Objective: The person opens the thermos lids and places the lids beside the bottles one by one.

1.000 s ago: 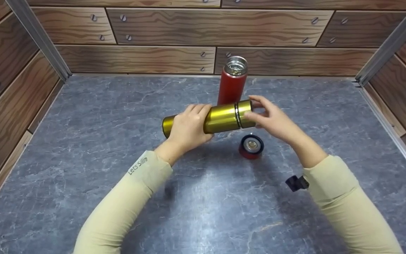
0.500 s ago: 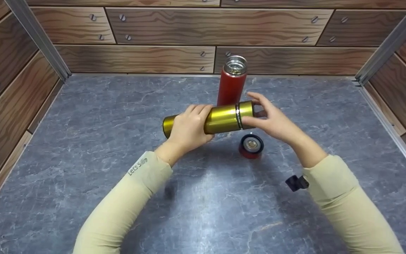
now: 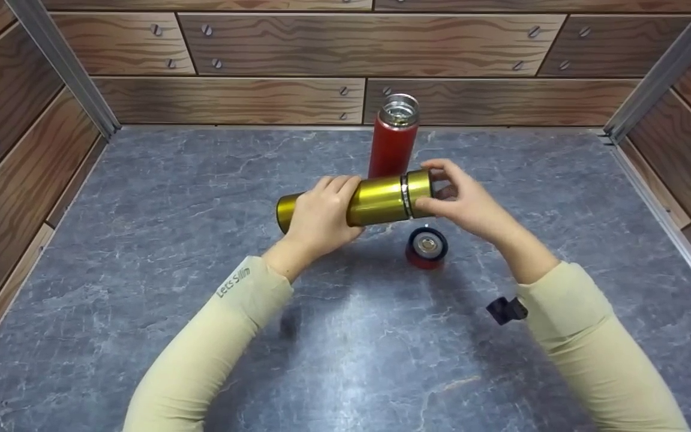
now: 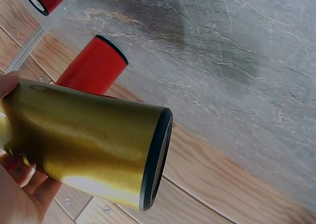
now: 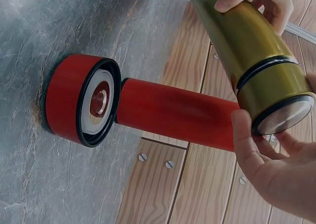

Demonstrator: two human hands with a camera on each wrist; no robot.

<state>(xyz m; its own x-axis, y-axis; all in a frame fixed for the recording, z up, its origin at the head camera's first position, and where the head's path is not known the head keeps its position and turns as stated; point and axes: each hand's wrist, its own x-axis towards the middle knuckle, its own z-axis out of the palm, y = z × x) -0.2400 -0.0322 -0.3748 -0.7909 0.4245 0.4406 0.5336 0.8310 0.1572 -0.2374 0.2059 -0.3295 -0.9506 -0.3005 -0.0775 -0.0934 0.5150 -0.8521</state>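
Observation:
A gold vacuum flask (image 3: 378,201) is held tilted nearly sideways above the table, its capped end to the right. My left hand (image 3: 324,210) wraps round its body. At the other end my right hand (image 3: 462,195) grips the gold cap (image 5: 274,93) between thumb and fingers. A dark and silvery ring shows at the seam between cap and body. The flask's black-rimmed base (image 4: 157,159) faces the left wrist view. Behind it a red flask (image 3: 392,147) stands upright without a lid, its steel mouth showing. A red cap (image 3: 426,249) lies inside-up nearer to me.
The grey marbled tabletop (image 3: 159,180) is bounded by wood-patterned walls (image 3: 273,45) at the back and both sides. Metal rails (image 3: 72,72) run up the corners. A small black device (image 3: 506,310) hangs at the right sleeve.
My right thumb and fingers have shifted slightly on the gold cap. My left hand and the flask stay nearly in place; the red flask and red cap have not moved.

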